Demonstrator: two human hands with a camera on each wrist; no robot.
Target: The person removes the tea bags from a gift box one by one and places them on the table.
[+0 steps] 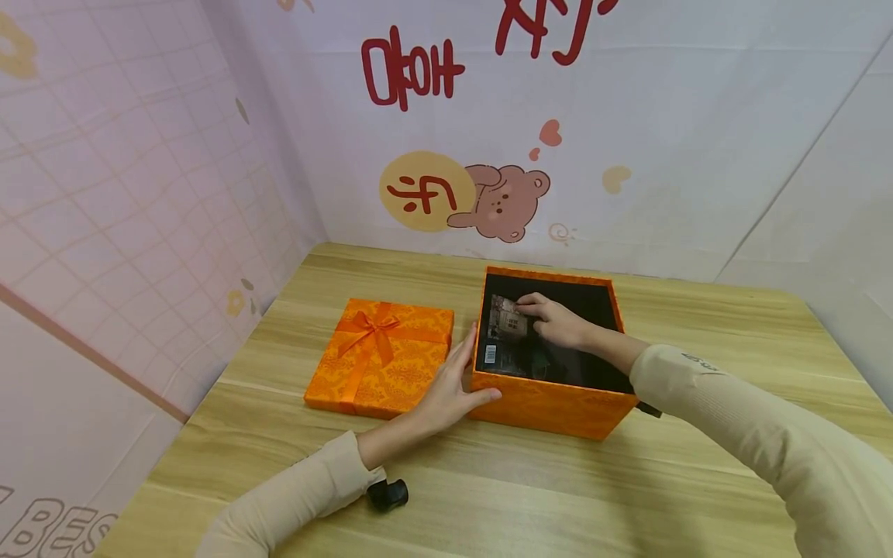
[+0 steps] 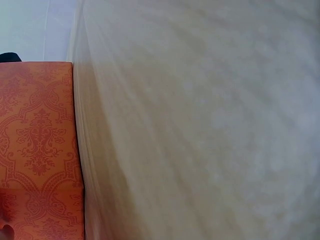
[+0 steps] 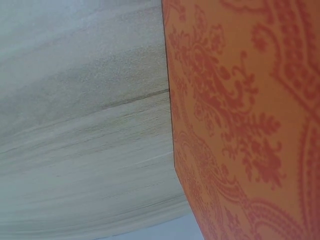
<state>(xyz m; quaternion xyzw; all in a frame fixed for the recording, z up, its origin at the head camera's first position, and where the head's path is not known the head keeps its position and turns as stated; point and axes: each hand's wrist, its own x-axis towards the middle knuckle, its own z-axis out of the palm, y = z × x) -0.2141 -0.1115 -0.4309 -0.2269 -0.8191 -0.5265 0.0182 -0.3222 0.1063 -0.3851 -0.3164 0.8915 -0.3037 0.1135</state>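
Note:
An orange patterned gift box (image 1: 551, 407) stands lidless on the table in the head view. Inside lies a flat black item with a picture and a barcode (image 1: 491, 354), perhaps a book's back cover. My right hand (image 1: 554, 320) reaches over the box's right side and rests its fingers on this item beside the picture. At the box's front left corner my left hand (image 1: 449, 394) touches the outside, fingers along the left wall and thumb toward the front. Both wrist views show mostly the patterned box wall (image 2: 42, 125) and table; the right hand is out of its wrist view.
Left of the box, the matching orange lid (image 1: 405, 364) with a ribbon bow lies on the wooden table (image 1: 488, 496). A white printed wall cloth (image 1: 656, 116) hangs behind. A small black device (image 1: 387, 494) is at the left wrist.

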